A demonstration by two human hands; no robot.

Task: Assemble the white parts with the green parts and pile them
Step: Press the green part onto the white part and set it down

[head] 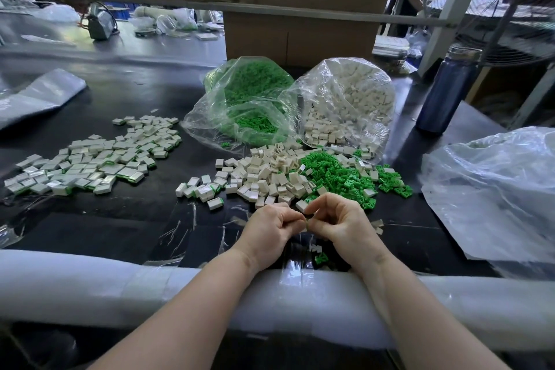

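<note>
Evidently both hands (pixel 303 224) hide whatever they pinch.

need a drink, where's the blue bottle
In the head view the blue bottle stands upright at the table's far right, just right of the bag of white parts.

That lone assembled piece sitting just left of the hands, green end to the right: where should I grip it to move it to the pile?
Pinch the assembled piece across its two long white sides, coming from above. It lies flat and apart from its neighbours, so both sides are free; the green end looks small and offers little purchase.
</note>
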